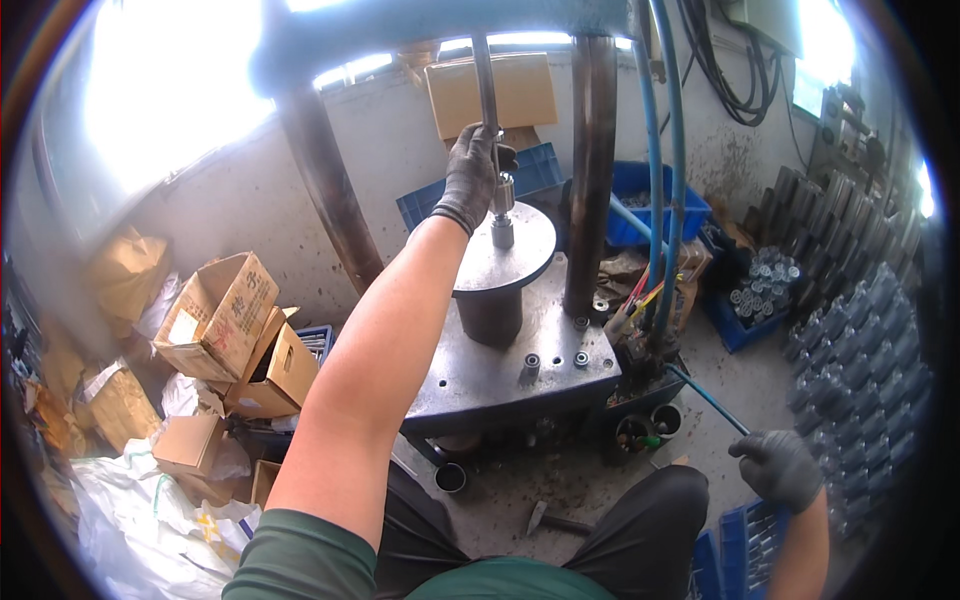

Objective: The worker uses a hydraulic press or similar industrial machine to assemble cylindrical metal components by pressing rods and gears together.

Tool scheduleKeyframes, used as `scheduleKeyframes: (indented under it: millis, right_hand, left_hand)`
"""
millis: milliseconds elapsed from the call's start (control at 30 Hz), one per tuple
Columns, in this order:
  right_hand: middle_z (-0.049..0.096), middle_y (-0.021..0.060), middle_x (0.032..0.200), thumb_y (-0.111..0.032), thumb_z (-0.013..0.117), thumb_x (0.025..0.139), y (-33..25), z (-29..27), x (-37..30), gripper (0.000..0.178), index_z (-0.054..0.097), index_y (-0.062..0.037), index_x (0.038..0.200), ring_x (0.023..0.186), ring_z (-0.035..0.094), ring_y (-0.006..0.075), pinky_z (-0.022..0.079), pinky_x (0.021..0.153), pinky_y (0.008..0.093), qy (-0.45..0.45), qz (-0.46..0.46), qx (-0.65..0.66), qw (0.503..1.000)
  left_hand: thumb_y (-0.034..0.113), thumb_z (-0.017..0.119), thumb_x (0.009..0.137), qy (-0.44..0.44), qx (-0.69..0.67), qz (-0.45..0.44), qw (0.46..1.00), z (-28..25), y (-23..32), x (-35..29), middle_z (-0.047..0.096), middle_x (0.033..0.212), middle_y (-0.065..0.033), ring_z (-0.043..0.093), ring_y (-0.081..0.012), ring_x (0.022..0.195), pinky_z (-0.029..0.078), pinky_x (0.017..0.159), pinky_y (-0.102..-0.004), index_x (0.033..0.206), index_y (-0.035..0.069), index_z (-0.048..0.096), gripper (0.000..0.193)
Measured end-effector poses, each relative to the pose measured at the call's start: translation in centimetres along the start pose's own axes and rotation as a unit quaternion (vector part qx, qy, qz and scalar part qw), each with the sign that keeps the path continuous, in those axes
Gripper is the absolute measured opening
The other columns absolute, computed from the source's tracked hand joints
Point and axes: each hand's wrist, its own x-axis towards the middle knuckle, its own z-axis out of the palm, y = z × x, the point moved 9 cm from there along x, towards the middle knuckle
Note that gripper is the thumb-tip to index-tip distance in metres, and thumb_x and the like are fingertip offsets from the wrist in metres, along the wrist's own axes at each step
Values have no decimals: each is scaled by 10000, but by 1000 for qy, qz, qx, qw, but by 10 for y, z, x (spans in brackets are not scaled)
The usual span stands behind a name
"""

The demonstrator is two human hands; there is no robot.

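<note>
A: Starting close in: the right hand [778, 468] in a dark grey work glove is down low by the knee, grip curled round the end of a thin blue rod lever [706, 396] that runs up toward the machine's valve block. Just beside it is a blue plastic crate of metal parts [745, 545].

B: And the other one?

A: The left hand [470, 178], same kind of glove, reaches way out over the grey steel press worktop [500, 375]. Its grip is wrapped round a slim vertical steel ram rod [487, 90], just above a small silver cylindrical fitting [503, 225] that sits upright on the round steel die plate [505, 255].

B: So how far along is it?

A: My guess is mid-cycle. The fitting looks seated under the rod, one hand steadying and one on the lever, but I can't tell if it's been pressed. Plenty left either way: rows of grey metal cylinders [860, 350] are stacked to the right, and more sit in a blue bin [760, 285] further back.

B: Background?

A: Crumpled brown cardboard boxes [225, 320] on the left, blue hoses [665, 150] running up.
</note>
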Motion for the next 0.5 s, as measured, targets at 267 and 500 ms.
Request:
scheduleKeyframes:
  millis: [267,500]
  right_hand:
    - [743,154,1010,-225,578,846,0,5,1,294,762,-99,1038,955,708,337,553,894,441,-68,26,-14,997]
    - [743,163,952,-203,586,836,-6,24,-3,272,768,-92,1006,912,716,341,560,878,438,-141,-55,-79,985]
  left_hand:
    - [316,495,1064,2,5,7,1000,-1,-2,2,662,767,-85,662,-200,670,542,634,-342,1144,100,591,250]
    - [308,495,1061,3,-20,2,1000,-2,-3,3,652,747,-88,653,-198,645,543,616,-340,1141,90,588,250]
